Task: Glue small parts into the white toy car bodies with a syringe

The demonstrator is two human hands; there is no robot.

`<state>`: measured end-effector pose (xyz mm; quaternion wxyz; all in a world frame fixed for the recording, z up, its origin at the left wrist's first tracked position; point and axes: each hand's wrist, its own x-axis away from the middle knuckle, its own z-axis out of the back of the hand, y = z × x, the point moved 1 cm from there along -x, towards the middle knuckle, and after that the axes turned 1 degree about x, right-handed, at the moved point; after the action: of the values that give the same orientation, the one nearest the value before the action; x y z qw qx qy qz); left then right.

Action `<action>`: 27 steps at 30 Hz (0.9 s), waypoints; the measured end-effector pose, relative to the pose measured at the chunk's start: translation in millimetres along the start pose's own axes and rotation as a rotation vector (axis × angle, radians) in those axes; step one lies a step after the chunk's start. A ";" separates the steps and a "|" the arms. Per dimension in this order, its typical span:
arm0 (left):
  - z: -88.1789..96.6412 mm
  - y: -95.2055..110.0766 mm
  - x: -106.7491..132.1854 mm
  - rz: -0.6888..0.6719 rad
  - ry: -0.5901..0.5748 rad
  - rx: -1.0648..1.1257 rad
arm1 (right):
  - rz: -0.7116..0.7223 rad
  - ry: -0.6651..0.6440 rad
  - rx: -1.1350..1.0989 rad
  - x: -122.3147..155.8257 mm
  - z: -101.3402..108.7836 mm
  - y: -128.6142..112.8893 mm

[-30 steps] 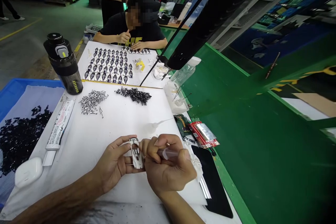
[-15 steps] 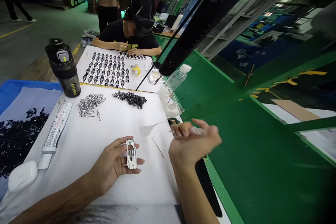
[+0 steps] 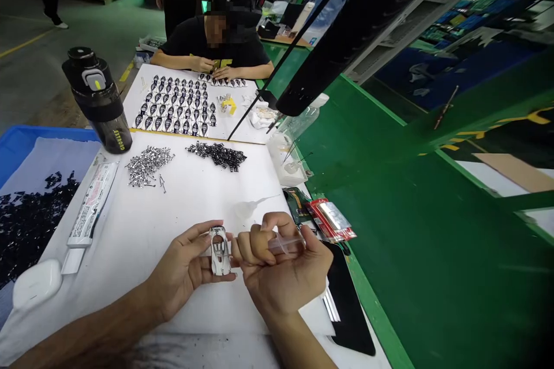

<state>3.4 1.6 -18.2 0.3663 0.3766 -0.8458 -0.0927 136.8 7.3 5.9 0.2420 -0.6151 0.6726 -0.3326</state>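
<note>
My left hand [image 3: 184, 262] holds a white toy car body [image 3: 220, 251] with an opening in its top, gripped between thumb and fingers. Close on its right, my right hand [image 3: 281, 265] is curled around a clear plastic syringe [image 3: 285, 244]. The syringe's tip is hidden by the fingers, and I cannot tell whether those fingers touch the car body. Beyond the hands, a translucent dropper bottle [image 3: 244, 209] with a thin spout lies on the white table [image 3: 194, 199].
Small silver parts [image 3: 149, 166] and black parts [image 3: 219, 155] lie in piles. At left are a blue tray [image 3: 17, 135], a glue tube [image 3: 93, 204], a white case [image 3: 38, 283] and a drinking bottle [image 3: 97, 101]. A red packet [image 3: 331, 219] lies right. A co-worker [image 3: 212, 40] sits opposite.
My right hand has swung left and inward with the syringe, now beside the car body. My left hand has barely moved. The red packet has come into sight.
</note>
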 end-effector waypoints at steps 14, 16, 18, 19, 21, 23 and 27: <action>-4.7 3.3 3.0 0.004 0.045 0.007 | -0.072 0.030 0.006 2.6 0.8 2.1; -5.1 3.5 3.8 -0.004 0.034 0.003 | -0.067 0.026 0.017 2.6 0.7 2.5; -5.2 3.5 4.3 -0.006 0.030 0.000 | -0.063 0.022 0.021 2.2 0.5 3.4; -5.3 3.4 4.4 -0.002 0.034 0.000 | -0.063 0.021 0.022 2.0 0.4 3.9; -5.5 3.5 4.5 -0.001 0.046 -0.002 | -0.062 0.022 0.023 1.5 0.3 5.0; -5.9 3.8 4.6 0.000 0.047 -0.002 | -0.059 0.023 0.023 1.2 0.2 5.4; -5.3 4.4 4.6 -0.009 0.031 -0.001 | -0.059 0.023 0.023 1.3 0.2 4.9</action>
<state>2.5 2.0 -10.0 0.3793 0.3814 -0.8383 -0.0889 133.6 6.1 2.2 0.2316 -0.6280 0.6530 -0.3543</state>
